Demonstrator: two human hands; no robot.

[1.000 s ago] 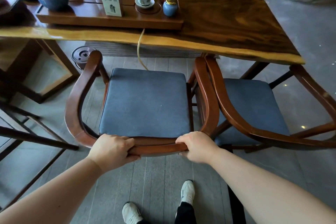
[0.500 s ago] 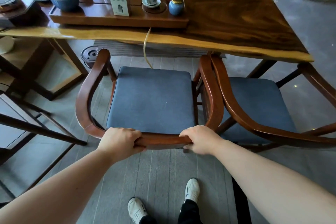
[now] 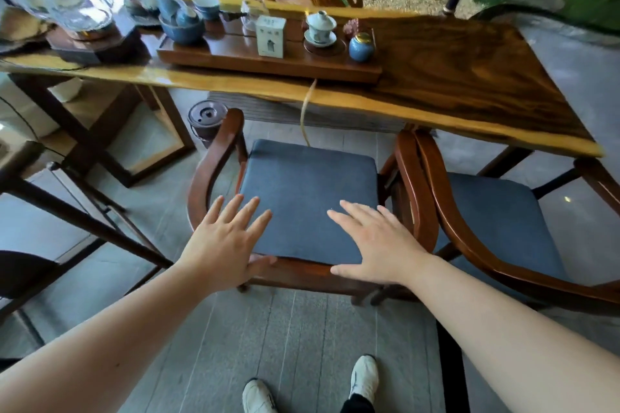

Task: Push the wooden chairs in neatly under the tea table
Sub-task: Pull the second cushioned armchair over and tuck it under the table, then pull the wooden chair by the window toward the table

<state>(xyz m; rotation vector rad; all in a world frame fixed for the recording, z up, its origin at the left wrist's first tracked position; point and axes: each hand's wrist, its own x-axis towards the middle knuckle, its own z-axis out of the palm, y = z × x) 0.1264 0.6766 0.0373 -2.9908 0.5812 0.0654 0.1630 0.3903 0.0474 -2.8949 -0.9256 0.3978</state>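
Tea table (image 3: 469,77), one, long slab top with a pale live edge, taken as the landmark; wooden chairs, two, both on my side of it: the nearer chair (image 3: 214,171), curved brown frame with one blue seat cushion (image 3: 308,191), its front just short of the table's near edge and its back rail toward me; the second chair (image 3: 446,211), same build and its own blue cushion, right of the first with the two armrests touching, its front reaching under the table edge; my left hand (image 3: 223,245), one, fingers spread apart and flat, gripping nothing, fingertips over the cushion and thumb at the back rail of the nearer chair; my right hand (image 3: 372,245), one, likewise splayed and empty, palm down over the cushion's rear right corner; whether either palm presses the fabric I cannot tell; on the table top, one wooden tea tray (image 3: 235,57) carrying one white box (image 3: 271,36), one lidded white cup on a saucer (image 3: 320,27), one small blue jar with a gold lid (image 3: 361,46), one blue bowl (image 3: 183,31); further cups at the table's far left, blurred, uncounted; below the table edge, one dark round lidded pot (image 3: 206,117) on the floor; my shoes (image 3: 364,379), two, white, on grey planks behind the nearer chair
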